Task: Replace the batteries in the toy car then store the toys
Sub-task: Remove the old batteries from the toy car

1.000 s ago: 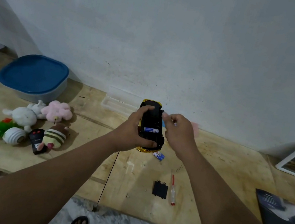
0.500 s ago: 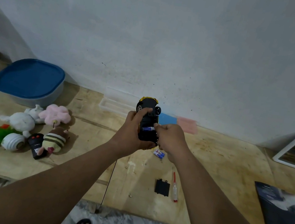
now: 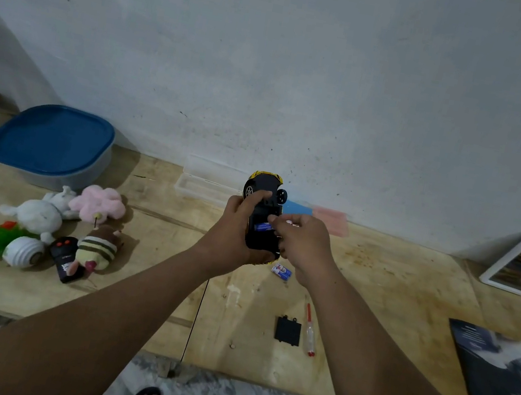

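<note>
Step in hand, as judged: seating a battery [image 3: 263, 226] in the open bay on the underside of the toy car [image 3: 261, 218].

Toy car held above the wooden platform [image 3: 389, 310], belly toward the camera, yellow nose at 12 o'clock, two wheels showing at the top. One blue cell visible lying crosswise in the bay.

Left hand [image 3: 235, 231]: wrapped round the car from 9 o'clock, thumb laid up across the chassis near the front wheel, other fingers hidden behind the body. Forearm reaching in from 7 o'clock.

Right hand [image 3: 301, 243]: at 3 o'clock of the car, fingertips bunched together and pressing at the right end of the blue cell. Whether pinching or merely pushing: cannot tell. Forearm entering from 5 o'clock.

Recommended for the step: check polarity against the bay markings; press the spring end first, then rock the other end down until flush; keep the left grip firm to stop the car twisting.

Outstanding items: spare batteries [image 3: 281, 271] on the platform just at 6 o'clock of the car; black battery cover [image 3: 288, 330] and red-tipped screwdriver [image 3: 309, 332] side by side farther toward 6 o'clock. Soft toys [image 3: 56, 224] and remote [image 3: 63, 258] grouped at 9 o'clock, near the blue-lidded tub [image 3: 49, 142]; none stored yet.
</note>
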